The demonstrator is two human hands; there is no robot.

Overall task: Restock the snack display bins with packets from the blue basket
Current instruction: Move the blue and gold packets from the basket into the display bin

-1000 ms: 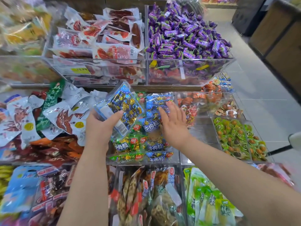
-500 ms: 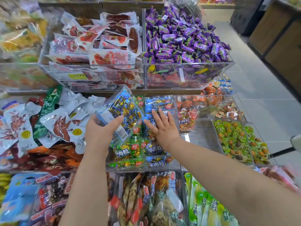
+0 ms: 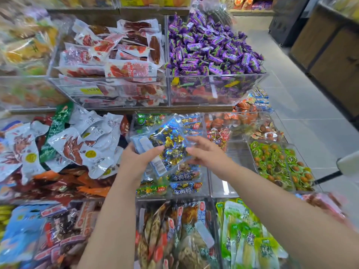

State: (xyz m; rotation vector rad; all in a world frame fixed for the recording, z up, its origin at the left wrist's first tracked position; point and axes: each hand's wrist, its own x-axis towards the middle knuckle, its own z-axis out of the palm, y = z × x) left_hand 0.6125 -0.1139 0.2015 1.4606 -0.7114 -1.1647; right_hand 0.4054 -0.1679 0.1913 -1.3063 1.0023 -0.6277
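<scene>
Packet point(image 3: 168, 146) of gold and blue wrapped sweets is being held by both hands, just above the clear bin point(image 3: 209, 183) in the middle row, where small blue and green packs point(image 3: 185, 186) are lying. The left hand point(image 3: 138, 159) is gripping its lower left corner, with the thumb lying across the front near the white label. The right hand point(image 3: 206, 152) is pinching the right edge between thumb and slightly curled fingers. Purple sweets point(image 3: 209, 47) are filling a bin on the shelf above.
</scene>
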